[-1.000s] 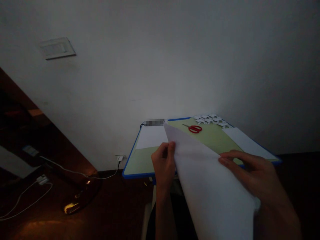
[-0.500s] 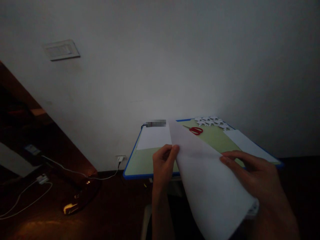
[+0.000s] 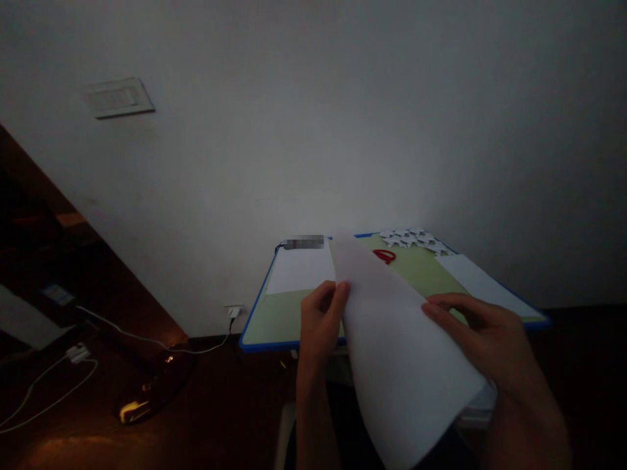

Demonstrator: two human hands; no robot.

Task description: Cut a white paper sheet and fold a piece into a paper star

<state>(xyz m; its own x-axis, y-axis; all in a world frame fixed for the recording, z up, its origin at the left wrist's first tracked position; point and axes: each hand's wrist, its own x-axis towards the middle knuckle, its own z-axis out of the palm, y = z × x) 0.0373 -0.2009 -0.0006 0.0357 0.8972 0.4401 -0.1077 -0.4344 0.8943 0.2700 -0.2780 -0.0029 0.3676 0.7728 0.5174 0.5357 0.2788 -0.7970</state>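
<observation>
A long white sheet of paper (image 3: 392, 333) is held up in front of me, slanting over the near edge of the table and curving down at its lower end. My left hand (image 3: 321, 320) pinches its left edge between thumb and fingers. At the right edge, my right hand (image 3: 482, 336) grips the same sheet with thumb and index finger. Behind the paper lie red-handled scissors (image 3: 385, 256), with their blades hidden by the sheet. White folded paper pieces (image 3: 411, 239) sit in rows at the table's far right corner.
The green table (image 3: 274, 320) has a blue rim and stands against a grey wall (image 3: 313, 130). White paper lies on it at left (image 3: 300, 271) and right (image 3: 482, 284). White cables (image 3: 147, 339) run to a wall plug (image 3: 234, 313) at left.
My right hand and the sheet have shifted slightly left. The paper now covers the scissor blades, which showed before. Both hands keep their hold.
</observation>
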